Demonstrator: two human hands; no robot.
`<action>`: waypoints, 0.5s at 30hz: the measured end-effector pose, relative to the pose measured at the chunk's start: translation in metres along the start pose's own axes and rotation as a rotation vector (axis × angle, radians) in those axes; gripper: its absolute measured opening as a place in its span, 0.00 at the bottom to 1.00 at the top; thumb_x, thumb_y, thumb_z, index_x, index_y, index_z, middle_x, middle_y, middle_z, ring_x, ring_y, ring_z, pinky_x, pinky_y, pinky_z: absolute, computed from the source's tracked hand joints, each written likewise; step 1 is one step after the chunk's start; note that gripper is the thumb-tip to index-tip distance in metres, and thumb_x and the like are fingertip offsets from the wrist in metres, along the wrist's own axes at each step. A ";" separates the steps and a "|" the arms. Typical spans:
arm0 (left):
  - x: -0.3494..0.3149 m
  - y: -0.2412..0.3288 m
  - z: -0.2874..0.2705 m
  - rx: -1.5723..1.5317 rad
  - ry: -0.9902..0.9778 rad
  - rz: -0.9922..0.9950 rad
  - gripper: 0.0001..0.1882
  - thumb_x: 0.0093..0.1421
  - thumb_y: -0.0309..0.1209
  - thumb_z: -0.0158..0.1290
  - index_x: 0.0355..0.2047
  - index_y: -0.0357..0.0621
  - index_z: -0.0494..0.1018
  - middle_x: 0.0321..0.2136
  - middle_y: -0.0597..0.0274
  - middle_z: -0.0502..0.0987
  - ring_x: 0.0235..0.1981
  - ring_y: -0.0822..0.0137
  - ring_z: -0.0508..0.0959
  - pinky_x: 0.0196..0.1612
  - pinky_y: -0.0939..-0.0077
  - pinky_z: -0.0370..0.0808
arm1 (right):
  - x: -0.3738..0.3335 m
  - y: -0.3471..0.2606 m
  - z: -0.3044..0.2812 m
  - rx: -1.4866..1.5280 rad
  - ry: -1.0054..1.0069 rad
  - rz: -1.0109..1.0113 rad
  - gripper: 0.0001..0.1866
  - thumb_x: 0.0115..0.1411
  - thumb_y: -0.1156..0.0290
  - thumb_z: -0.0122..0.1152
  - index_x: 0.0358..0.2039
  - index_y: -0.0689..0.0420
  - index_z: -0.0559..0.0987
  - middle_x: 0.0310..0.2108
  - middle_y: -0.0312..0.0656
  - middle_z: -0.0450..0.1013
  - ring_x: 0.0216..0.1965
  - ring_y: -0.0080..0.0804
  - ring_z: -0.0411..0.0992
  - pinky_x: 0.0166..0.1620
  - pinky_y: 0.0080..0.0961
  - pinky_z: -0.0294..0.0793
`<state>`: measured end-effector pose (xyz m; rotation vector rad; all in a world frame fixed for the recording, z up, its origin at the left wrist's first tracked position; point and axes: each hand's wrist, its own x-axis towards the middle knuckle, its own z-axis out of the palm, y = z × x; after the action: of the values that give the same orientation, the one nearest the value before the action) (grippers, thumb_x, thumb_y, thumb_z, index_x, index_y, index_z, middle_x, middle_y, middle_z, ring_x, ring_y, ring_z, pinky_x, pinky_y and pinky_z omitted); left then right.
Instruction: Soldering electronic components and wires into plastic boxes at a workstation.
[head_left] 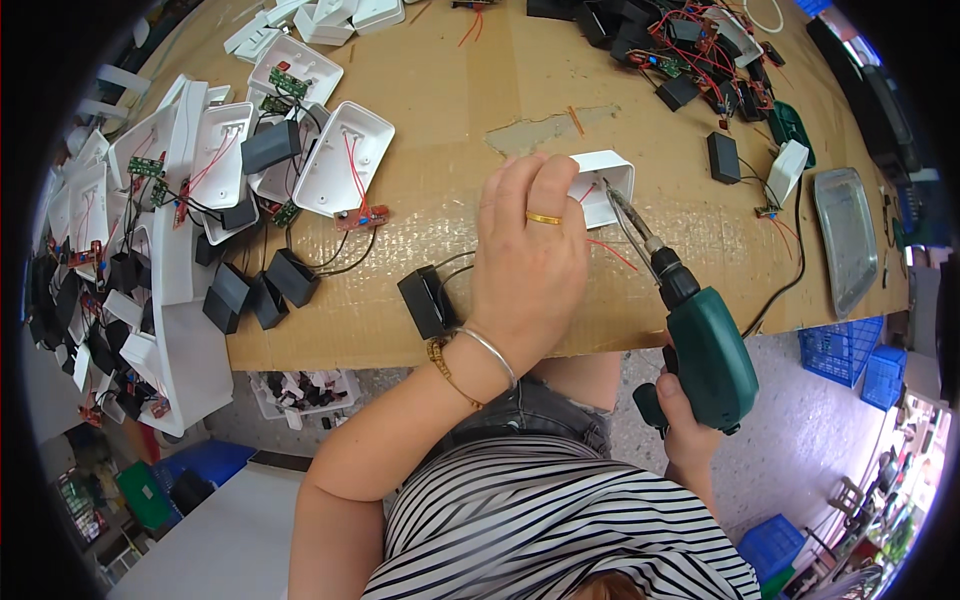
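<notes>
My left hand (530, 255) is closed on a white plastic housing (605, 168) in the middle of the table, hiding much of it. A red wire shows inside the housing, and another trails out on its right. My right hand (685, 420) is wrapped round the grip of a dark green soldering gun (712, 350). A thin metal tube runs beside its tip (622, 203), which reaches into the housing's open right side. Whether the tip touches anything there, I cannot tell. Beside my left wrist lies a black box (427, 302), its dark cables running under my hand.
White housings (345, 160) with wires, green and red circuit boards and black boxes (270, 147) crowd the left side. A heap of black parts (690, 50) lies back right. A shallow clear tray (847, 240) sits at the right edge. The gun's black cord (790, 285) crosses the table.
</notes>
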<state>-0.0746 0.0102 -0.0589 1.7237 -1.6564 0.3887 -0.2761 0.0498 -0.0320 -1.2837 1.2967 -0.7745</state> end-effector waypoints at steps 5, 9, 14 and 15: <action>0.001 0.000 0.001 -0.015 0.009 0.006 0.05 0.42 0.23 0.50 0.20 0.31 0.69 0.40 0.55 0.65 0.46 0.54 0.64 0.50 0.58 0.64 | 0.000 -0.002 0.000 -0.014 0.004 -0.014 0.25 0.48 0.73 0.61 0.48 0.64 0.69 0.41 0.44 0.71 0.37 0.26 0.69 0.41 0.23 0.67; 0.000 0.000 0.001 -0.014 0.004 0.009 0.05 0.42 0.23 0.50 0.20 0.31 0.69 0.40 0.55 0.65 0.46 0.54 0.64 0.50 0.58 0.64 | 0.002 0.000 -0.001 -0.007 0.000 -0.031 0.27 0.48 0.70 0.62 0.49 0.64 0.68 0.41 0.44 0.71 0.37 0.26 0.69 0.40 0.22 0.67; 0.000 0.000 0.002 -0.022 0.005 0.003 0.05 0.43 0.23 0.49 0.20 0.31 0.69 0.41 0.55 0.64 0.47 0.54 0.64 0.50 0.58 0.63 | 0.002 0.000 -0.001 -0.009 0.043 -0.036 0.29 0.47 0.66 0.64 0.49 0.64 0.68 0.40 0.44 0.72 0.35 0.26 0.69 0.39 0.21 0.68; -0.001 -0.001 0.002 -0.022 0.006 0.005 0.05 0.43 0.23 0.49 0.20 0.31 0.69 0.41 0.55 0.64 0.47 0.54 0.63 0.50 0.57 0.63 | 0.003 0.000 0.000 -0.004 0.059 -0.038 0.30 0.47 0.65 0.65 0.49 0.64 0.68 0.39 0.44 0.72 0.34 0.25 0.69 0.38 0.21 0.68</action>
<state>-0.0745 0.0095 -0.0610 1.7005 -1.6552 0.3769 -0.2759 0.0469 -0.0326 -1.3003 1.3245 -0.8429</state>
